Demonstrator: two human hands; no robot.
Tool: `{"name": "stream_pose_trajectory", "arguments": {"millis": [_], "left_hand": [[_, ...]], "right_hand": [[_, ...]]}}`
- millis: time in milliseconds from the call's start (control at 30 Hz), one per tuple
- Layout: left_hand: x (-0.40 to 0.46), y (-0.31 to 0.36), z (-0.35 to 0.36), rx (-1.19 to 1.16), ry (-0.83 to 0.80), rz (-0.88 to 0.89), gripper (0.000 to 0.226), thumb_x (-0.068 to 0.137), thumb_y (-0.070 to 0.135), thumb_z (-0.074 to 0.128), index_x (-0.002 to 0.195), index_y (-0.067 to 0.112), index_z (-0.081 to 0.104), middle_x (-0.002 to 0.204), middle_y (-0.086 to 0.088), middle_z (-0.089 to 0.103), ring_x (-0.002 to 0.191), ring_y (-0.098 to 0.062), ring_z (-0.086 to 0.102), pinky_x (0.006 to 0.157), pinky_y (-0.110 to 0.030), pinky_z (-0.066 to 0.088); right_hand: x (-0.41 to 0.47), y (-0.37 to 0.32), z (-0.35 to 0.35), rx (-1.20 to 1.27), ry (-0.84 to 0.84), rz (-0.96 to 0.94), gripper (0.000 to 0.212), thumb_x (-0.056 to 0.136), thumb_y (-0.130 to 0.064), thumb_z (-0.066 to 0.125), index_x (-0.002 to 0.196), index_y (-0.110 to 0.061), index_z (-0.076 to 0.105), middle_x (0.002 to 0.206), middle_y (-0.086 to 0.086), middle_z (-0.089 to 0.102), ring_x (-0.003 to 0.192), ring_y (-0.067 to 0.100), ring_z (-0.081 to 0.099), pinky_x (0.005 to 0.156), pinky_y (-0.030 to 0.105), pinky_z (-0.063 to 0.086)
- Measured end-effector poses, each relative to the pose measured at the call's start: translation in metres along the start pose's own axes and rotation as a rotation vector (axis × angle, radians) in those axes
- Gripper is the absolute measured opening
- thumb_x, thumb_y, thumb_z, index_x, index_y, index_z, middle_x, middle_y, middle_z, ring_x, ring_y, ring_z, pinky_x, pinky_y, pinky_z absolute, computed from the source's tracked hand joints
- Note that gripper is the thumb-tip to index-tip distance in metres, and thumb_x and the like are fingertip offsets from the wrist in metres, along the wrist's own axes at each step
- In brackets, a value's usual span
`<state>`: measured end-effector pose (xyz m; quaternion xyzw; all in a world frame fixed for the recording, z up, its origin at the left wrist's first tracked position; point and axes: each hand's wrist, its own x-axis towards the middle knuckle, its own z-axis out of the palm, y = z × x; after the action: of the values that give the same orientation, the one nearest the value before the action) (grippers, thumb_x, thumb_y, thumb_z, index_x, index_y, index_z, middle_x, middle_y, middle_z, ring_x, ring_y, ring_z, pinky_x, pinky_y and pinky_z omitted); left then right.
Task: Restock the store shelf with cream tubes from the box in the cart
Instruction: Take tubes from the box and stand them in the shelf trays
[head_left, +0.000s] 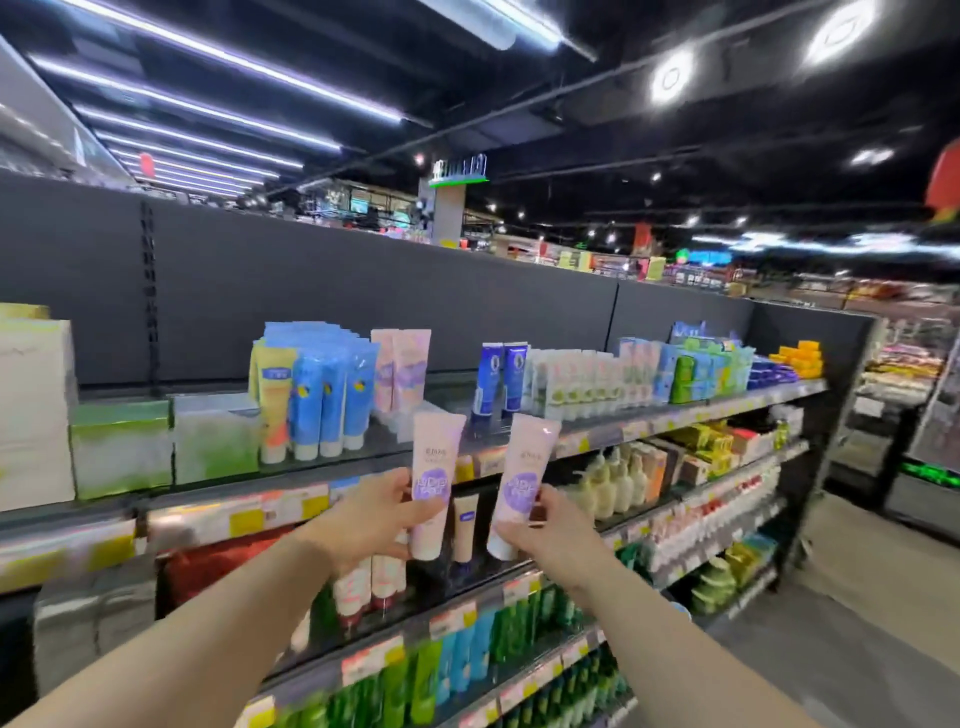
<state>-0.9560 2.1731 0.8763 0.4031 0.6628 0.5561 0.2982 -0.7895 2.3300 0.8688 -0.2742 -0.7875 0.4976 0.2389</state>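
Pink tube in left hand, pink tube in right hand

You see a purple label patch on each pink tube | print blurred, unreadable | shelf price tags illegible too.

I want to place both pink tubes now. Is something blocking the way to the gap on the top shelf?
Nothing visible does. The gap between the shelved pink tubes and dark blue tubes looks open.
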Motion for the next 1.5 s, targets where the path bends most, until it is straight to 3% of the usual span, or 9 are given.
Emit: {"name": "stream_pose_trajectory", "arguments": {"millis": [267,433,567,700,800,933,1033,1333,1500], "left_hand": [[0.058,0.017,-0.042,-0.067,0.076,0.017,0.022,0.095,0.017,0.059,0.117,0.011,0.063,0.106,-0.009,0.072,0.09,-0.017,0.069,0.074,-0.03,0.056],[0.068,0.023,-0.06,-0.056,0.275,-0.009,0.022,0.091,0.02,0.065,0.112,0.014,0.066,0.099,-0.004,0.076,0.091,-0.018,0.072,0.079,-0.031,0.059],[0.069,0.023,-0.06,-0.06,0.42,-0.025,0.018,0.092,0.015,0.063,0.109,0.016,0.067,0.096,-0.002,0.076,0.091,-0.017,0.073,0.075,-0.028,0.058],[0.074,0.018,-0.061,-0.097,0.535,-0.09,0.013,0.091,0.008,0.063,0.104,0.007,0.064,0.084,-0.002,0.076,0.081,-0.014,0.073,0.065,-0.025,0.058],[0.072,0.016,-0.062,-0.107,0.532,-0.115,0.019,0.091,0.007,0.064,0.109,0.001,0.062,0.089,-0.007,0.075,0.083,-0.016,0.073,0.066,-0.025,0.058],[0.068,0.014,-0.065,-0.096,0.504,-0.123,0.022,0.09,0.011,0.065,0.111,0.004,0.063,0.093,-0.007,0.075,0.088,-0.018,0.073,0.072,-0.028,0.059],[0.067,0.013,-0.068,-0.096,0.478,-0.126,0.027,0.087,0.018,0.069,0.113,0.011,0.065,0.101,-0.004,0.075,0.095,-0.017,0.072,0.08,-0.033,0.059],[0.073,0.014,-0.067,-0.01,0.391,-0.118,0.033,0.086,0.029,0.068,0.118,0.022,0.064,0.108,0.0,0.073,0.102,-0.015,0.07,0.093,-0.039,0.055],[0.097,0.019,-0.054,0.068,0.495,-0.094,0.023,0.088,0.033,0.068,0.11,0.027,0.065,0.101,0.006,0.074,0.094,-0.011,0.071,0.09,-0.039,0.057]], "right_hand": [[0.141,-0.044,0.027,-0.063,-0.104,-0.19,0.029,0.084,-0.016,0.073,0.108,-0.024,0.059,0.094,-0.015,0.064,0.083,-0.001,0.06,0.06,0.008,0.044],[0.222,-0.058,0.053,-0.02,-0.064,-0.23,0.032,0.081,-0.015,0.076,0.102,-0.025,0.053,0.095,-0.007,0.065,0.091,0.015,0.063,0.084,0.032,0.053],[0.255,-0.065,0.08,0.01,-0.026,-0.233,0.02,0.084,-0.023,0.07,0.095,-0.021,0.054,0.083,-0.006,0.06,0.081,0.015,0.058,0.073,0.026,0.043],[0.268,-0.066,0.102,-0.06,-0.069,-0.29,0.015,0.093,-0.023,0.058,0.106,-0.019,0.051,0.096,-0.001,0.06,0.083,0.015,0.059,0.071,0.023,0.046],[0.271,-0.062,0.113,0.373,-0.113,-0.225,0.021,0.1,-0.029,0.042,0.099,-0.016,0.058,0.084,0.001,0.067,0.064,0.011,0.067,0.051,0.019,0.052],[0.267,-0.061,0.12,0.234,-0.072,-0.209,0.028,0.096,-0.033,0.052,0.113,-0.012,0.061,0.101,0.007,0.071,0.071,0.014,0.061,0.045,0.006,0.044],[0.268,-0.058,0.125,0.177,-0.041,-0.143,0.032,0.098,-0.037,0.045,0.109,-0.013,0.062,0.096,0.006,0.07,0.068,0.013,0.063,0.043,0.014,0.046],[0.265,-0.062,0.117,-0.389,0.024,-0.161,0.027,0.087,-0.041,0.065,0.097,-0.024,0.047,0.095,-0.004,0.059,0.088,0.018,0.054,0.075,0.029,0.035],[0.264,-0.055,0.088,-0.133,-0.002,-0.204,0.017,0.09,-0.019,0.067,0.102,-0.023,0.056,0.104,-0.002,0.063,0.093,0.013,0.059,0.08,0.031,0.052]]}}
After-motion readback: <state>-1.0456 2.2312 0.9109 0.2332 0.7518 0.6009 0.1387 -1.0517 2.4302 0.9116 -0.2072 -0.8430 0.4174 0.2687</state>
